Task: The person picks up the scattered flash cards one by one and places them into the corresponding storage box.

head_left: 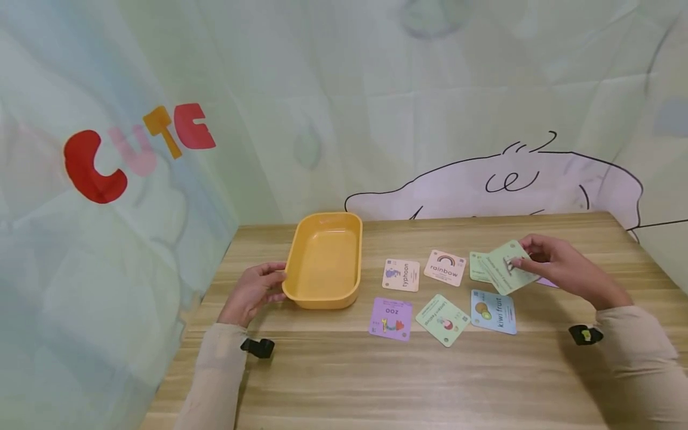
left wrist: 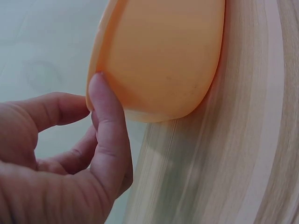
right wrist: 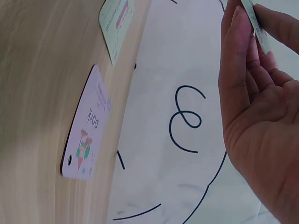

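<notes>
My left hand (head_left: 255, 291) pinches the rim of a yellow plastic tray (head_left: 326, 263) at its near left corner. In the left wrist view, fingers of the left hand (left wrist: 70, 149) lie on both sides of the tray wall (left wrist: 96, 60). Above the right part of the table, my right hand (head_left: 564, 272) holds a green card (head_left: 509, 269) between thumb and fingers. The card's picture is partly covered by the thumb. Below it lie another green card (head_left: 477, 266), partly hidden, and a purple park card (right wrist: 86, 133), which shows fully in the right wrist view.
On the wooden table (head_left: 387, 382) lie several more picture cards: typhoon (head_left: 401, 275), rainbow (head_left: 445, 267), zoo (head_left: 390, 319), Lantern Festival (head_left: 443, 321) and kiwi fruit (head_left: 493, 312). A printed cloth backdrop (head_left: 322, 107) hangs behind the table and along its left side.
</notes>
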Demonstrator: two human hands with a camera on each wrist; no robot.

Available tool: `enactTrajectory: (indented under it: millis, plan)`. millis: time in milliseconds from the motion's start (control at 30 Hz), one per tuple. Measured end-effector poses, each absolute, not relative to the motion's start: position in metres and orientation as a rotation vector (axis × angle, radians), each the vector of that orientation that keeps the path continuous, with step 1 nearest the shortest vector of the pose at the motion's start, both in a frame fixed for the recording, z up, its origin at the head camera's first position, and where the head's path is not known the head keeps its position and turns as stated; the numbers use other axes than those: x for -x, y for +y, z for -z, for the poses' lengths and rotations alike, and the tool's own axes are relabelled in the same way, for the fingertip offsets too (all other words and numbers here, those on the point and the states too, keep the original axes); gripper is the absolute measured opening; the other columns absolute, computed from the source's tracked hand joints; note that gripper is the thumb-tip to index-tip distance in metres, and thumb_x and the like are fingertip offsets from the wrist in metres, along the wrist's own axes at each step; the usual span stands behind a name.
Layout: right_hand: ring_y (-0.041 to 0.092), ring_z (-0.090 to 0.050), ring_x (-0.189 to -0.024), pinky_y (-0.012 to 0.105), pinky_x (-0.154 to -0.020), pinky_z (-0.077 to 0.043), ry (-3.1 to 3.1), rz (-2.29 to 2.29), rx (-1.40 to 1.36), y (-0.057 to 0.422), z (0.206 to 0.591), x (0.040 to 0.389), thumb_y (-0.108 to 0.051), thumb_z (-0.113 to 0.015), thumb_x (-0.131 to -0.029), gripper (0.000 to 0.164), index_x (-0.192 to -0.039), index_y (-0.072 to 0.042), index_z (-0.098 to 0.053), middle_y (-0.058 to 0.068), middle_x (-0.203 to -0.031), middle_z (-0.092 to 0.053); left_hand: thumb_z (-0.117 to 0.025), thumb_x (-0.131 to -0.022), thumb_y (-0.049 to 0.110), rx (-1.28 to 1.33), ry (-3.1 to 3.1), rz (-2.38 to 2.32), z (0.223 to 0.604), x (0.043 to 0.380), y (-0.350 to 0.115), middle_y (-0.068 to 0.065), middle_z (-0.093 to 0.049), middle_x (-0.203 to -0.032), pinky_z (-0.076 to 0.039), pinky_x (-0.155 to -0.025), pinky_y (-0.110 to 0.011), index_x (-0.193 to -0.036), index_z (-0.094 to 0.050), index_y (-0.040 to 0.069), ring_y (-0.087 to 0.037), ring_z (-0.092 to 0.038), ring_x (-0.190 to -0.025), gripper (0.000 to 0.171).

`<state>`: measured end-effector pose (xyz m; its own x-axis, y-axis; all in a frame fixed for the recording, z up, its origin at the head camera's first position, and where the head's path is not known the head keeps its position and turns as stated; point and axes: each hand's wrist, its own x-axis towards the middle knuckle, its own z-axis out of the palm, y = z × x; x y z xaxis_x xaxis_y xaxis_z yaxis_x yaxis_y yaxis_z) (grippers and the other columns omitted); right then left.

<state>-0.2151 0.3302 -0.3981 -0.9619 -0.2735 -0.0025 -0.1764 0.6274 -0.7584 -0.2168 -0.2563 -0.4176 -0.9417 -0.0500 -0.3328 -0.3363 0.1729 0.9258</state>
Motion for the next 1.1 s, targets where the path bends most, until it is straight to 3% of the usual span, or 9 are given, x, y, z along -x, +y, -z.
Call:
enactTrajectory:
  millis: [167, 367, 700, 1100]
  plan:
    - [0.014, -0.063, -0.084, 0.027, -0.069, -0.056, 2.724, 1.250, 0.348, 0.324, 0.398, 0.219, -0.028, -0.067, -0.100, 0.038, -0.124, -0.001, -0.055, 0.015, -0.109, -0.066, -0.062, -0.102, 0.015, 0.368, 2.220, -1.856, 0.420, 0.217, -0.257, -0.010, -0.062, -0.119, -0.061, -0.072, -0.027, -0.140, -0.054, -0.002, -0.015, -0.064, -0.088, 0.042]
    - [0.012, -0.065, -0.081, 0.027, -0.067, -0.057, 2.733, 1.294, 0.351, 0.315, 0.398, 0.221, -0.027, -0.068, -0.099, 0.037, -0.122, 0.000, -0.056, 0.015, -0.106, -0.068, -0.062, -0.102, 0.015, 0.370, 2.215, -1.858, 0.420, 0.218, -0.257, -0.011, -0.062, -0.120, -0.061, -0.072, -0.027, -0.140, -0.054, -0.001, -0.015, -0.065, -0.089, 0.042]
    - [0.013, -0.066, -0.082, 0.036, -0.070, -0.062, 2.680, 1.374, 0.341, 0.300, 0.398, 0.223, -0.028, -0.068, -0.099, 0.040, -0.122, 0.002, -0.055, 0.017, -0.106, -0.068, -0.062, -0.102, 0.014, 0.363, 2.215, -1.854, 0.419, 0.217, -0.256, -0.013, -0.061, -0.122, -0.061, -0.072, -0.027, -0.140, -0.053, -0.002, -0.016, -0.064, -0.089, 0.043]
    - [0.014, -0.066, -0.085, 0.026, -0.069, -0.058, 2.721, 1.371, 0.345, 0.287, 0.397, 0.226, -0.031, -0.069, -0.098, 0.041, -0.121, 0.001, -0.058, 0.016, -0.106, -0.069, -0.062, -0.102, 0.015, 0.373, 2.226, -1.851, 0.419, 0.217, -0.256, -0.014, -0.061, -0.125, -0.061, -0.072, -0.028, -0.141, -0.054, -0.001, -0.016, -0.065, -0.089, 0.042]
